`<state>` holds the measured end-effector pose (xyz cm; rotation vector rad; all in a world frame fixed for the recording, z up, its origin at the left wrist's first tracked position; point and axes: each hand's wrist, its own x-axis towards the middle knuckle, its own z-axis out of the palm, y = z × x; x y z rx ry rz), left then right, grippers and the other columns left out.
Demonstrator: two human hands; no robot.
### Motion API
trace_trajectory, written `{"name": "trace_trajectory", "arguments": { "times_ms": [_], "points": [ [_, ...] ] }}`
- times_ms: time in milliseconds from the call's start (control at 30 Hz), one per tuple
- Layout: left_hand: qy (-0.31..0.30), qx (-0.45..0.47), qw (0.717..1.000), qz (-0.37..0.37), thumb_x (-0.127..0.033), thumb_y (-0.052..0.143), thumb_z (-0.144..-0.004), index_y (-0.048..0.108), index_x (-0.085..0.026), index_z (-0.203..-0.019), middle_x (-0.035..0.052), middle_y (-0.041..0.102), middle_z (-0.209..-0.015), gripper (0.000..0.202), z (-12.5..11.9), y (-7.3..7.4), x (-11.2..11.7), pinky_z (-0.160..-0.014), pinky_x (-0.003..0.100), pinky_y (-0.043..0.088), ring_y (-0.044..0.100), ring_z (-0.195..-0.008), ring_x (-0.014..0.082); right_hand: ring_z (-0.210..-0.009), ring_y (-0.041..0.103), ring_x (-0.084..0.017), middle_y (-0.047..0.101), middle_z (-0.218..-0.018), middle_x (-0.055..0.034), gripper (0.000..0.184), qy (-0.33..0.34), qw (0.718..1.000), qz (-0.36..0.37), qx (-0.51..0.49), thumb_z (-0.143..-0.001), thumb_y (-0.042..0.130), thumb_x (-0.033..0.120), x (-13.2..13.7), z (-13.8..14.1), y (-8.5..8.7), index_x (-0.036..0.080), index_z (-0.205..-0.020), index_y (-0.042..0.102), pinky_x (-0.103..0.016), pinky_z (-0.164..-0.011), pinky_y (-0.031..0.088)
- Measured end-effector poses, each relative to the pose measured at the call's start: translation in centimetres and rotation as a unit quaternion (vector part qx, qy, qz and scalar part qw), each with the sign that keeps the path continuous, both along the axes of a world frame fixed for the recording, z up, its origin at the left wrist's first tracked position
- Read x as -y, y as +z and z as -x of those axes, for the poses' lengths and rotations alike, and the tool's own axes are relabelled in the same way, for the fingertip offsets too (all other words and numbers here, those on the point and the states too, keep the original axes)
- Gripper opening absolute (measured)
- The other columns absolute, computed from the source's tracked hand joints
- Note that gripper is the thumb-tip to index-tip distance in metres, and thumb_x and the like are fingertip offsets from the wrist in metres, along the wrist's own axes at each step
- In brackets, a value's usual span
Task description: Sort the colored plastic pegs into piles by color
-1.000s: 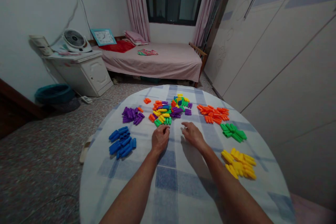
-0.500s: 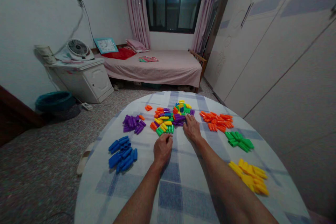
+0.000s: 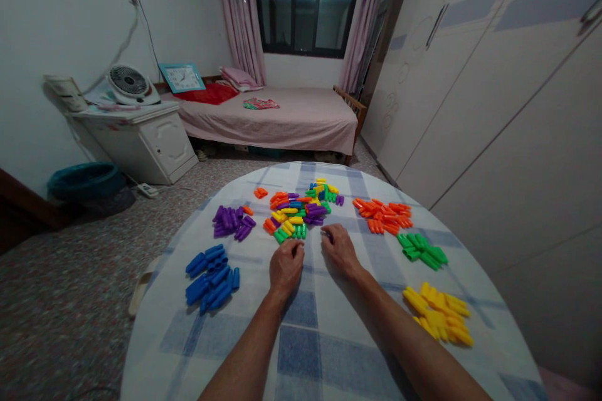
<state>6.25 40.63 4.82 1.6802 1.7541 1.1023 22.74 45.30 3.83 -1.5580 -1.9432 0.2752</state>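
Left hand: the left hand (image 3: 286, 266) is just in front of the near edge of the mixed pile, nearest its green pieces; fingers curled inward, thumb close to the forefinger; cannot tell whether anything is held
Right hand: the right hand (image 3: 339, 249) is just short of the mixed pile's purple pieces; fingers bent and partly closed; cannot tell whether a piece is in the grasp
Mixed pile: the mixed pile (image 3: 297, 205) of small tubular plastic pieces lies beyond both hands, in orange, purple, yellow, green and blue
Left-side heaps: purple heap (image 3: 229, 219) with one orange piece (image 3: 248, 210) at its edge; blue heap (image 3: 216, 282) nearer the person
Right-side heaps: orange heap (image 3: 383, 216) farthest, green heap (image 3: 422, 249) next, yellow heap (image 3: 442, 313) nearest, beside the right forearm
Stray orange pieces: a small orange cluster (image 3: 260, 192) lies apart, left of the mixed pile
Tablecloth: blue-and-white checked tablecloth (image 3: 301, 351) under all pieces
Background: bed (image 3: 301, 113) with pink sheet, beyond the table
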Motion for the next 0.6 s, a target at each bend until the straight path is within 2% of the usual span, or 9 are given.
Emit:
{"name": "trace_trajectory", "arguments": {
  "times_ms": [100, 233, 300, 367, 467, 600],
  "points": [
    [-0.004, 0.002, 1.0, 0.0, -0.023, 0.047, -0.087, 0.069, -0.019, -0.093, 0.0045, 0.069, -0.098, 0.024, 0.0, 0.0, 0.0, -0.083, 0.026, 0.043, 0.062, -0.09, 0.0154, -0.099, 0.054, -0.018, 0.061, -0.102, -0.0074, 0.023, 0.07, 0.996, -0.005, -0.047, -0.088, 0.047, 0.02, -0.1, 0.7, 0.3, 0.016, -0.104, 0.063, -0.029, -0.092, 0.042],
    [-0.003, 0.004, 1.0, 0.003, -0.023, 0.047, -0.087, 0.069, -0.019, -0.093, 0.005, 0.069, -0.098, 0.023, 0.1, 0.1, 0.0, -0.084, 0.027, 0.044, 0.063, -0.09, 0.016, -0.109, 0.051, -0.019, 0.059, -0.112, -0.0087, 0.026, 0.041, 0.997, -0.06, -0.041, -0.088, 0.045, 0.021, -1.8, 1.3, 1.8, 0.017, -0.108, 0.062, -0.032, -0.099, 0.039],
    [-0.001, 0.005, 1.0, 0.009, -0.024, 0.047, -0.086, 0.069, -0.019, -0.093, 0.0049, 0.069, -0.097, 0.023, 0.1, 0.1, 0.0, -0.084, 0.027, 0.044, 0.063, -0.09, 0.0164, -0.114, 0.048, -0.021, 0.056, -0.12, -0.0098, 0.03, 0.021, 0.996, -0.084, -0.008, -0.088, 0.047, 0.022, -3.3, 1.7, 2.7, 0.017, -0.114, 0.061, -0.035, -0.101, 0.037],
    [0.0, 0.005, 1.0, 0.011, -0.024, 0.047, -0.086, 0.069, -0.019, -0.094, 0.0043, 0.069, -0.097, 0.023, 0.1, 0.0, -0.1, -0.082, 0.026, 0.044, 0.063, -0.09, 0.0161, -0.119, 0.045, -0.022, 0.053, -0.128, -0.0103, 0.035, 0.032, 0.995, -0.093, 0.034, -0.088, 0.049, 0.023, -4.8, 2.3, 3.5, 0.018, -0.121, 0.059, -0.037, -0.101, 0.035],
    [0.003, -0.001, 1.0, 0.009, -0.024, 0.047, -0.086, 0.069, -0.019, -0.094, 0.0038, 0.069, -0.096, 0.023, 0.1, -0.2, -0.1, -0.082, 0.026, 0.043, 0.063, -0.089, 0.0157, -0.122, 0.042, -0.024, 0.052, -0.131, -0.0094, 0.036, 0.062, 0.991, -0.071, 0.094, -0.087, 0.052, 0.025, -6.5, 3.2, 3.9, 0.021, -0.123, 0.058, -0.039, -0.098, 0.033],
    [0.002, 0.005, 1.0, 0.006, -0.023, 0.047, -0.086, 0.069, -0.019, -0.093, 0.0037, 0.069, -0.095, 0.023, 0.0, -0.2, -0.1, -0.082, 0.025, 0.043, 0.062, -0.088, 0.0148, -0.112, 0.049, -0.022, 0.059, -0.119, -0.0072, 0.026, 0.041, 0.992, -0.014, 0.118, -0.09, 0.05, 0.027, -6.5, 3.8, 3.0, 0.022, -0.113, 0.061, -0.036, -0.094, 0.034]
  ]
}}
